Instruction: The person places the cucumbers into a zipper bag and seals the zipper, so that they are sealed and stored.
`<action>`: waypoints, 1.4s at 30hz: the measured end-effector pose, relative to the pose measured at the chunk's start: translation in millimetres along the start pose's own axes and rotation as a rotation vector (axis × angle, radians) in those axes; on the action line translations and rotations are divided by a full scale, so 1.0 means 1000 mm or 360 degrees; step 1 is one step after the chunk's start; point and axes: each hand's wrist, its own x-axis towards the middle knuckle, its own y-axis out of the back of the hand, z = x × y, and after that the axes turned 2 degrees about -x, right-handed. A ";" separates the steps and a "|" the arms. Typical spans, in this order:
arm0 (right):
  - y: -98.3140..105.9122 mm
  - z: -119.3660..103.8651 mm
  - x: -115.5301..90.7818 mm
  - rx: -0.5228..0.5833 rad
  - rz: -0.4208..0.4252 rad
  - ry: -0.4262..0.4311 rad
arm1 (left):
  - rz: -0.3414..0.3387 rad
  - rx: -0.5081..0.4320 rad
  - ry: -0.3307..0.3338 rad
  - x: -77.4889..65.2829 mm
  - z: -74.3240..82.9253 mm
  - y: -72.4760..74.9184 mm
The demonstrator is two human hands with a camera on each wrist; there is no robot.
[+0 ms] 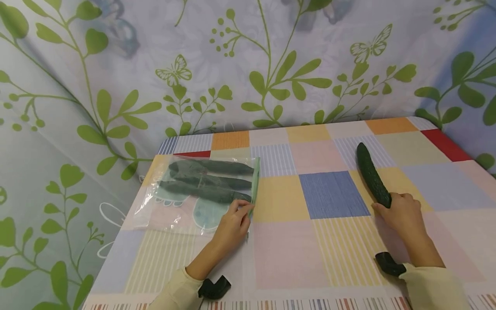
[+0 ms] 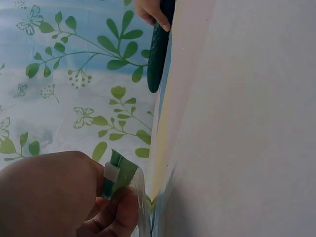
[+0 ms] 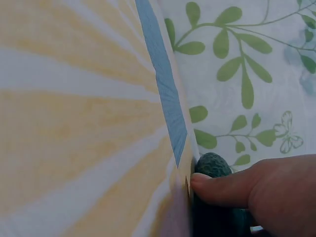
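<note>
A clear zip bag [image 1: 178, 220] lies flat at the left of the table, with three dark green cucumbers [image 1: 211, 181] inside. Its green zip strip [image 1: 255, 178] runs along the right edge. Thumb and fingers of my left hand [image 1: 231, 228] pinch the near corner of that strip, where a whitish slider [image 2: 111, 173] shows in the left wrist view. At the right, my right hand [image 1: 404, 218] grips the near end of a single loose cucumber [image 1: 370, 174]. The cucumber's far end points away from me. In the right wrist view, the thumb [image 3: 222, 190] presses along its side.
A patchwork-patterned cloth [image 1: 286, 254] covers the table. Behind it hangs a curtain [image 1: 217, 86] printed with leaves and butterflies. A black device [image 1: 215, 287] sits at the left wrist, another black device [image 1: 389, 264] at the right.
</note>
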 end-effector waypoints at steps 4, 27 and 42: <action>-0.005 0.004 0.003 0.0030 0.0096 0.0061 | 0.0002 -0.0002 -0.0011 0.001 0.000 0.000; -0.015 -0.017 0.003 0.0115 0.0247 0.0629 | 0.0060 0.0026 -0.0013 0.001 -0.001 0.000; -0.033 -0.040 0.005 0.0145 0.0457 0.1422 | 0.0101 0.0049 -0.0098 0.002 -0.003 -0.001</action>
